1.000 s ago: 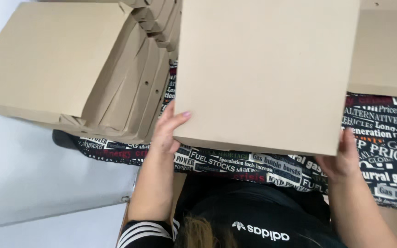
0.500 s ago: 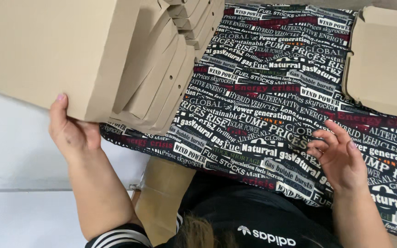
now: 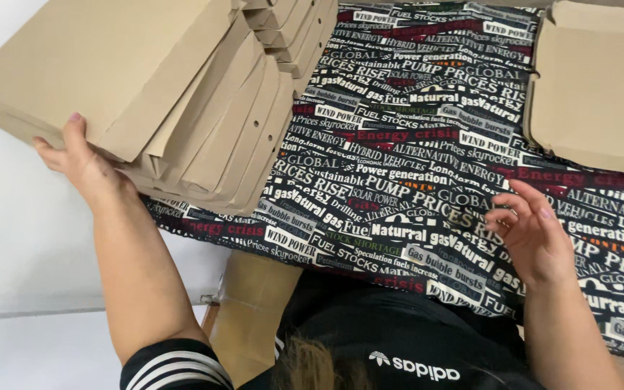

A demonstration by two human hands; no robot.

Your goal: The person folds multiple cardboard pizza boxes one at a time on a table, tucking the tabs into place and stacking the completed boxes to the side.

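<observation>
A stack of folded brown cardboard boxes (image 3: 182, 94) lies at the left, overhanging the table's edge. My left hand (image 3: 81, 162) presses against the near edge of the top box (image 3: 102, 65), fingers flat on it. My right hand (image 3: 532, 235) hovers over the printed black tablecloth (image 3: 399, 166) at the right, fingers loosely curled and holding nothing.
A pile of flat brown cardboard sheets (image 3: 601, 87) lies at the back right on the cloth. A white floor (image 3: 16, 238) shows at the left. A brown cardboard piece (image 3: 250, 318) stands below the table edge near my body.
The box that both hands held over the table has been carried left onto the stack. My right hand let go and stayed over the cloth; my left hand now steadies the box.
</observation>
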